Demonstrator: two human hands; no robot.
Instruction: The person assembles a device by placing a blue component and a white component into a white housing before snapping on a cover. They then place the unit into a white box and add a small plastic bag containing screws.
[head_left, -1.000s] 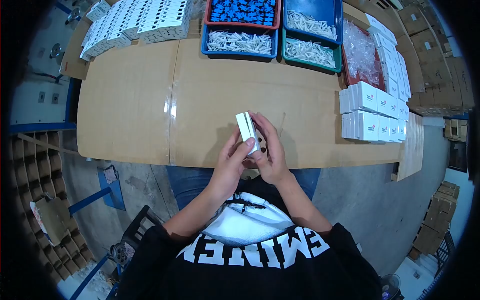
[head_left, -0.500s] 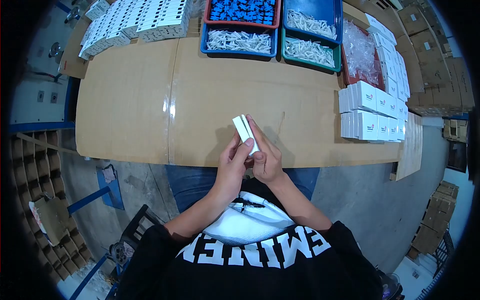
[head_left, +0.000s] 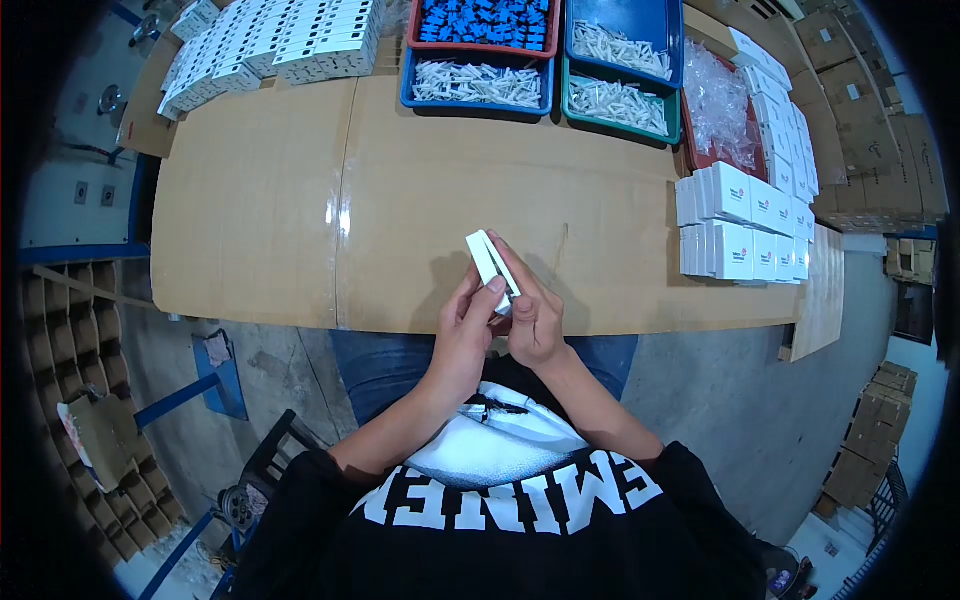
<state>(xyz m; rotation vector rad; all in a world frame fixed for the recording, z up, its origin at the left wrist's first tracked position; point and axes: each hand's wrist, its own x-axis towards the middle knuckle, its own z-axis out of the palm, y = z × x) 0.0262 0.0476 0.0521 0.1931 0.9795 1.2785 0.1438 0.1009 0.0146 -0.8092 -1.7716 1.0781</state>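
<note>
Between both hands, just above the table's near edge, is a slim white box (head_left: 482, 253), tilted with its far end to the left. My left hand (head_left: 463, 325) is closed on its left side, thumb lying on the near part. My right hand (head_left: 538, 322) grips the right side, with fingers behind and the thumb at the near end. A dark, narrow gap shows between two white parts of the box, wider toward the near end. What lies inside cannot be made out.
Cardboard covers the table (head_left: 250, 220). Along the back stand a red tray of blue pieces (head_left: 485, 25), a blue tray of white sticks (head_left: 478, 85) and a green tray of white sticks (head_left: 618, 105). White boxes are stacked at back left (head_left: 325, 45) and right (head_left: 740, 250).
The gap in the white box has widened near its lower end, and the two white parts now spread apart in a V. My right thumb has shifted slightly; both hands stay in place.
</note>
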